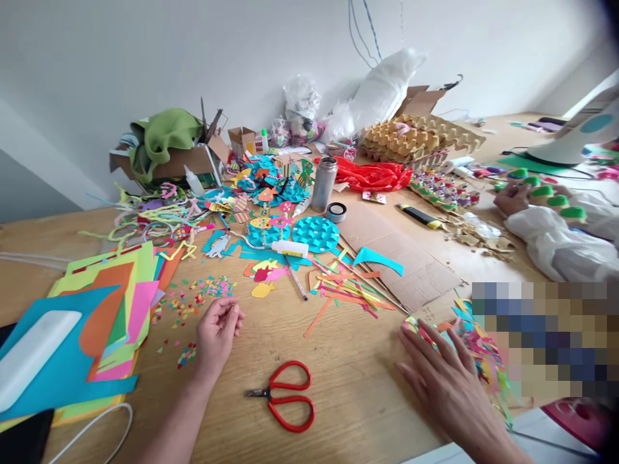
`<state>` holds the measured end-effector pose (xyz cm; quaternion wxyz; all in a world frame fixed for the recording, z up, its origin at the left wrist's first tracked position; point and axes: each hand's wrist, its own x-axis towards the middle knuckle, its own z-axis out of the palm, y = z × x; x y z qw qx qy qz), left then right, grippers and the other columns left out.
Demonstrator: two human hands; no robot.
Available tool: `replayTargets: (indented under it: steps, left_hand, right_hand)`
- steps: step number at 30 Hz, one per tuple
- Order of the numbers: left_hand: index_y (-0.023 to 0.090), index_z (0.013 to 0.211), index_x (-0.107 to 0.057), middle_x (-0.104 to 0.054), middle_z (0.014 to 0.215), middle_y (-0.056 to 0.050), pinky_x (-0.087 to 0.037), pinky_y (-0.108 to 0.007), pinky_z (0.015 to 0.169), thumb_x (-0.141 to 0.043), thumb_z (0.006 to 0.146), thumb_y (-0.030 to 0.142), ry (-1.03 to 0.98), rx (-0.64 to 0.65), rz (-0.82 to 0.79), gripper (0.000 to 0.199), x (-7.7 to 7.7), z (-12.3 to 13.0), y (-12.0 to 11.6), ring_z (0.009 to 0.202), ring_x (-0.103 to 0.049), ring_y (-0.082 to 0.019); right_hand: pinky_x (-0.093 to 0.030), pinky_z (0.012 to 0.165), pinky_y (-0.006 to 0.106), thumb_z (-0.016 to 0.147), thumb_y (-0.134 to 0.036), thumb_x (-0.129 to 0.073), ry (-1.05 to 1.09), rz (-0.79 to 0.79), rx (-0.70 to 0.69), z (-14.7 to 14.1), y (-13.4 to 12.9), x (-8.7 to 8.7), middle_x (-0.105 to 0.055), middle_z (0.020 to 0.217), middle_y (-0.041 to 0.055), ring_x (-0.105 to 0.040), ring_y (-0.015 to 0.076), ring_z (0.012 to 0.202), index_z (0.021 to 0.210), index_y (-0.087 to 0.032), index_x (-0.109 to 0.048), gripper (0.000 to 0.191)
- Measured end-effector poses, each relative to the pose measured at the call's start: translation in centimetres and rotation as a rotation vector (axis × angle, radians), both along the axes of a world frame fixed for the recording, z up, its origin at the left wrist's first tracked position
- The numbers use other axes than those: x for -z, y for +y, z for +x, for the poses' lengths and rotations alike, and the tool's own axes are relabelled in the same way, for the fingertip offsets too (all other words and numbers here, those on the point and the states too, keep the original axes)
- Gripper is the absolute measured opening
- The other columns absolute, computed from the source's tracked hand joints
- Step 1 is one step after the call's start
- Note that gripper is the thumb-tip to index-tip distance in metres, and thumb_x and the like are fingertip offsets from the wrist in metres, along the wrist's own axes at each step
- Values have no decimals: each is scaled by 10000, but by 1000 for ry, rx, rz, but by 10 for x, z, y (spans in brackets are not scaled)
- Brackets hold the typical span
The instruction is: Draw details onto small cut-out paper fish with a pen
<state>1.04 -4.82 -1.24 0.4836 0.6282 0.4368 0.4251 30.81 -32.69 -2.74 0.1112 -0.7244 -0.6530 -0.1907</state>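
My left hand hovers over the wooden table with its fingers curled together; nothing shows between them. Beside it lie tiny paper confetti bits in many colours. My right hand lies flat with fingers outstretched, against a heap of colourful paper scraps at the table's right edge. Between both hands rest red-handled scissors, their short blades pointing left. Farther up are paper fish cutouts, a pen, thin paper strips and a white glue bottle.
Coloured paper sheets are stacked at left under a white device. Beyond stand a metal flask, blue egg-tray pieces and stacked egg trays. Cardboard lies mid-right. Another person's hand holds a green-painted egg-tray strip.
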Motion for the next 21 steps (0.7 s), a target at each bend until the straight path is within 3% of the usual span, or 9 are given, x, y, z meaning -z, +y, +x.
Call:
replayTargets:
  steps: [5,10,14,17,21]
  left_hand:
    - [171,908,-611,-633,639,-6,-454,-201,400,-628,803,432,14,4,7,282,0,0,-2,487,-565,-123]
    - [172,926,-618,-644,659,-13,-464,-204,420,-620,813,411,35,15,19,264,3,-2,-3,507,-579,-128]
    - [177,938,-623,-649,670,-16,-475,-206,447,-612,823,411,58,15,32,262,7,-4,-3,524,-594,-131]
    - [181,946,-626,-649,677,-16,-482,-207,462,-611,830,407,74,15,31,254,9,-5,-2,539,-604,-134]
    - [184,960,-625,-653,688,-21,-488,-212,468,-602,844,399,80,27,25,245,11,-6,-3,546,-607,-138]
  right_hand:
    - [-263,1100,561,923,-388,-553,64,-20,-141,-22,31,-12,-646,1260,127,-431,361,1302,1289,-179,-568,421]
    - [-416,906,428,954,-224,-512,194,-50,-146,-49,100,-32,-656,1018,111,-541,271,983,1214,-188,-620,284]
    - [-385,785,371,930,-135,-519,150,-119,-123,-55,147,-30,-638,898,90,-513,251,877,1025,-183,-686,198]
    - [-357,755,362,904,-113,-554,68,-165,-103,-52,165,-25,-626,826,79,-501,245,845,845,-182,-674,151]
    - [-356,746,376,885,-101,-557,-51,-187,-120,-50,175,-26,-617,797,89,-494,258,828,762,-185,-647,174]
